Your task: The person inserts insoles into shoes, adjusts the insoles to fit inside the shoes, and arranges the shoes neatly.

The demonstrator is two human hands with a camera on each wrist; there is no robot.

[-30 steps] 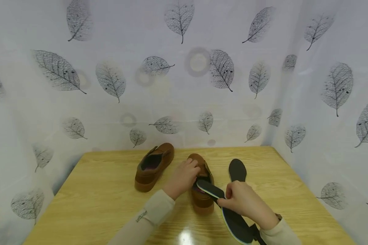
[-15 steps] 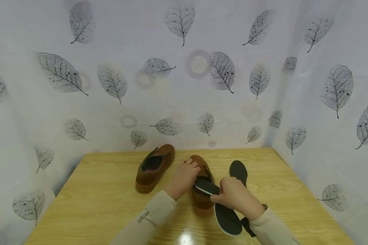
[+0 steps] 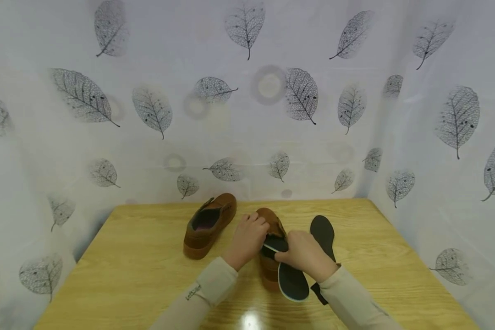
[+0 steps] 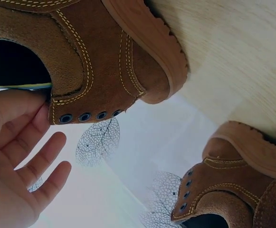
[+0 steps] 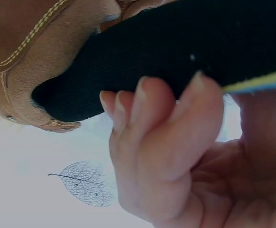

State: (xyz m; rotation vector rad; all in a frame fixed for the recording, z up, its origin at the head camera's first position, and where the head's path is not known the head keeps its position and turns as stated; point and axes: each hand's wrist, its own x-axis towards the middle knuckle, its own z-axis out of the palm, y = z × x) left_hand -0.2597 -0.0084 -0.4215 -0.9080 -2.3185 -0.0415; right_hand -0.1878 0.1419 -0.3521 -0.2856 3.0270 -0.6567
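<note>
There are two shoes (image 3: 204,236) (image 3: 269,270), two insoles (image 3: 294,280) (image 3: 322,231) (and two hands (image 3: 246,239) (image 3: 304,255)).

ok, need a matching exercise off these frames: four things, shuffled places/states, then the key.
Things
1. left hand
2. right hand
3. spare insole
4. untouched shoe

Places/states
A. left of both hands in the head view
B. pinching an insole partly inside a shoe
C. touching that same shoe at its opening
D. on the table, partly hidden

Pairs: 1-C, 2-B, 3-D, 4-A

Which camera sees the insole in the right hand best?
Right wrist view: the insole is biggest there, though cut off. Head view: partly behind the right hand. Left wrist view: only a bit, inside the shoe.
</note>
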